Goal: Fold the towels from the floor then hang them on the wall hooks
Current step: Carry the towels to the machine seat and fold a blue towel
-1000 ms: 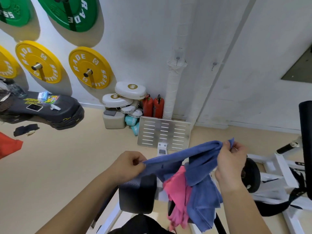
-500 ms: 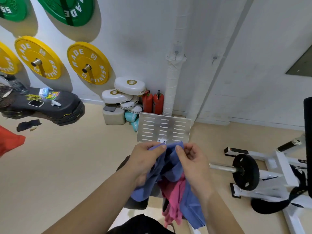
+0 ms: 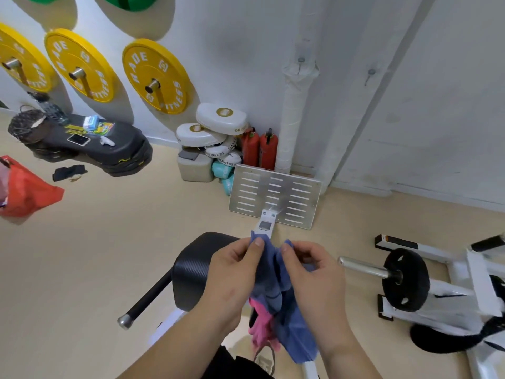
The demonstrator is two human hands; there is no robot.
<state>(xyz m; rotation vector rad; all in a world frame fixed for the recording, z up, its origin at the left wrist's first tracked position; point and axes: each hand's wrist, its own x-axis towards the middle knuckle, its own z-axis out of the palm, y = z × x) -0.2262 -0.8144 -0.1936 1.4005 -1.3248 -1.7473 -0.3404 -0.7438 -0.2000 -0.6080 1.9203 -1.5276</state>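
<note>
Both hands are up in front of the chest, nothing resting on anything. The left hand (image 3: 235, 272) and right hand (image 3: 314, 272) each pinch a top corner of the blue towel (image 3: 295, 337), thumbs on top, corners almost touching. The rest of it hangs down between the wrists, above the black pad (image 3: 191, 269).

What I'd worry about is the pink towel (image 3: 261, 325). It dangles bunched just behind the blue one, below the left hand, and I honestly can't tell if any finger has it or if it's only snagged in the fabric. If it's snagged, one shake to straighten the fold probably drops it on the floor.

The blue one also looks twisted below the pinch, so the fold could come out lopsided. And the hooks (image 3: 301, 61) look like tiny pegs, so a thick wad may slide right off.
</note>
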